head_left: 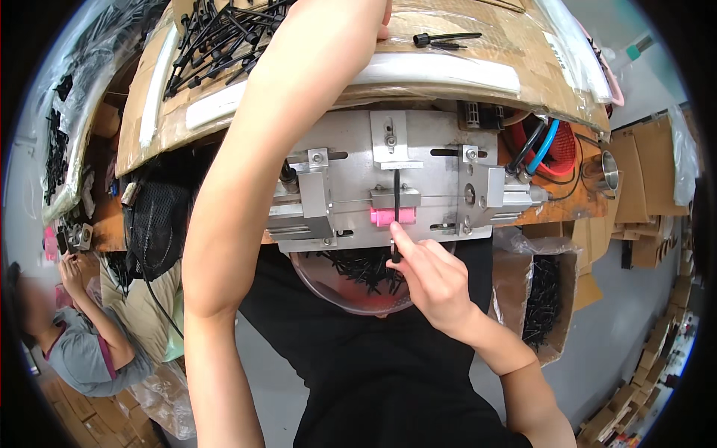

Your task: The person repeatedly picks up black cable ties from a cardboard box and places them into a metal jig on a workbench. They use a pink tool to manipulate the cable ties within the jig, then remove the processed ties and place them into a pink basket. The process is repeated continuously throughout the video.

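Observation:
My right hand (pixel 437 284) pinches the lower end of a slim black rod (pixel 396 196), its index finger laid along it. The rod lies lengthwise over a pink block (pixel 382 216) and a small metal rest (pixel 383 198), its far end close to the upper metal bracket (pixel 390 142). These sit on a silver metal fixture plate (pixel 358 168). My left arm stretches across the fixture to the cardboard-covered surface beyond. Only a bit of my left hand (pixel 382 30) shows at the top edge; its fingers are mostly cut off, beside a pile of black capped rods (pixel 224 45).
Metal clamp blocks flank the plate, left (pixel 306 198) and right (pixel 489 194). A clear bowl (pixel 314 287) of black pieces is below it. To the right are a box (pixel 515 280) of black parts, a red basket (pixel 567 153) and a metal cup (pixel 609 172). A co-worker (pixel 97 358) sits far left.

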Tool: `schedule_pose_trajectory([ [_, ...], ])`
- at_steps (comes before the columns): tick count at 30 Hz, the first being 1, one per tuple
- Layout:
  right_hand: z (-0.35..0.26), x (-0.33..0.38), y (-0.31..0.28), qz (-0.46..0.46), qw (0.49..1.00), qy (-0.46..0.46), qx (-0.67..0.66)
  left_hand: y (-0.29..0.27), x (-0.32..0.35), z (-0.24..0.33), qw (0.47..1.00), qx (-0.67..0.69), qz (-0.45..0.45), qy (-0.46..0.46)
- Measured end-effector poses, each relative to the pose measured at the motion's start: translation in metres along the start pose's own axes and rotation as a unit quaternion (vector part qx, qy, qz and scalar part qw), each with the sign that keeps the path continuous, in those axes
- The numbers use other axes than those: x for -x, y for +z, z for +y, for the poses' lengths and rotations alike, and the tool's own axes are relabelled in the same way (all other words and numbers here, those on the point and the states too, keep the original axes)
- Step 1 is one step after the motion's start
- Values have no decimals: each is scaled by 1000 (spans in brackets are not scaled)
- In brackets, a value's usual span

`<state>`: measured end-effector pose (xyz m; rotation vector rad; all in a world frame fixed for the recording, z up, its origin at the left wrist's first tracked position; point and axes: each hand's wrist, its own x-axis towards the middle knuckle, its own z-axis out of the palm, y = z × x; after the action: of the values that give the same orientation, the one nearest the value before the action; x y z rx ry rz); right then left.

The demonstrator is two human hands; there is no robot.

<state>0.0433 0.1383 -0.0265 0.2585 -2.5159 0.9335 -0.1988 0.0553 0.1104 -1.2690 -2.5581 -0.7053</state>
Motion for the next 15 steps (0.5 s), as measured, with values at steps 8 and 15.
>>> schedule_pose_trajectory([
  [8,-2,-10,-24,-7,1000,-4,4,17,107,45,961,-33,275,20],
  [15,-2,-9,-64,52,996,73,16,85,212,91,994,38,84,-52],
])
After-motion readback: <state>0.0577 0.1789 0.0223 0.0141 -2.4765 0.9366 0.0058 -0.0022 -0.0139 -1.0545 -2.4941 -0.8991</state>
